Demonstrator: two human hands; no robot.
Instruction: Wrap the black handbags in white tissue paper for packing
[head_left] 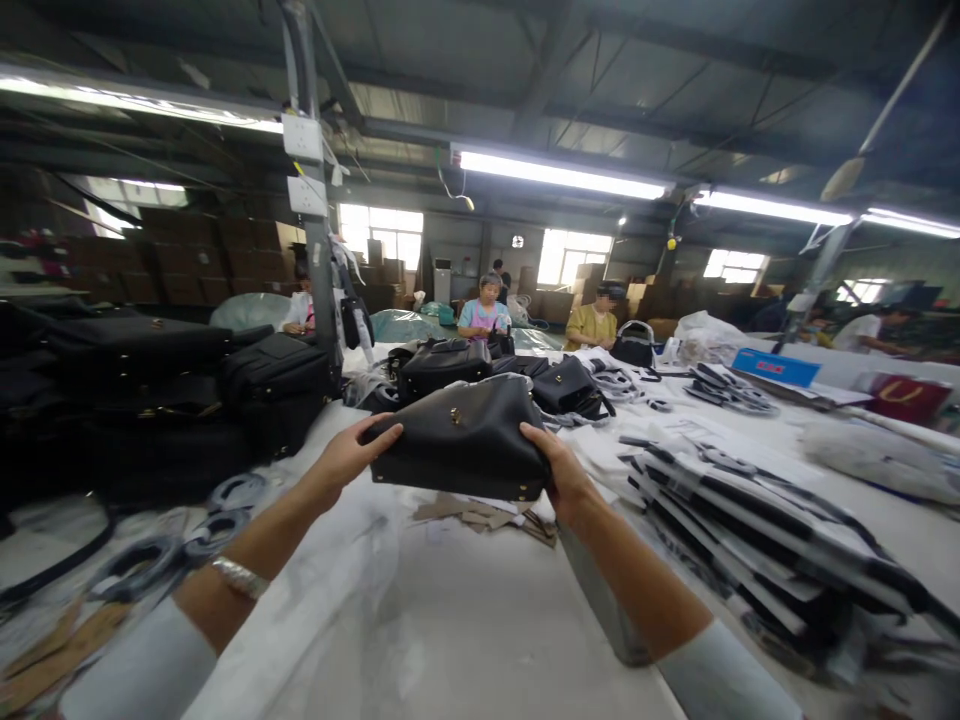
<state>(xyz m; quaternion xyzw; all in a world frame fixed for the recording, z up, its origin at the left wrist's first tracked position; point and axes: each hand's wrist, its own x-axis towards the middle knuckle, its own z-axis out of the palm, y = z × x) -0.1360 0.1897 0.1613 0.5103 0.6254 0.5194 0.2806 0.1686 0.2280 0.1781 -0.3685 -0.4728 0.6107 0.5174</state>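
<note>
A black handbag with a small gold clasp on its face and gold studs along its bottom edge is held up over the white table. My left hand grips its left end, thumb on the front face. On the opposite end, my right hand is closed round the bag's side, thumb also in front. The fingers behind the bag are hidden. Just below and behind it lie brown cardboard scraps.
Piled black bags fill the left side, with wrapped straps below. Stacked black and white pieces lie to the right. More bags stand ahead, near a metal post. Co-workers sit across the table.
</note>
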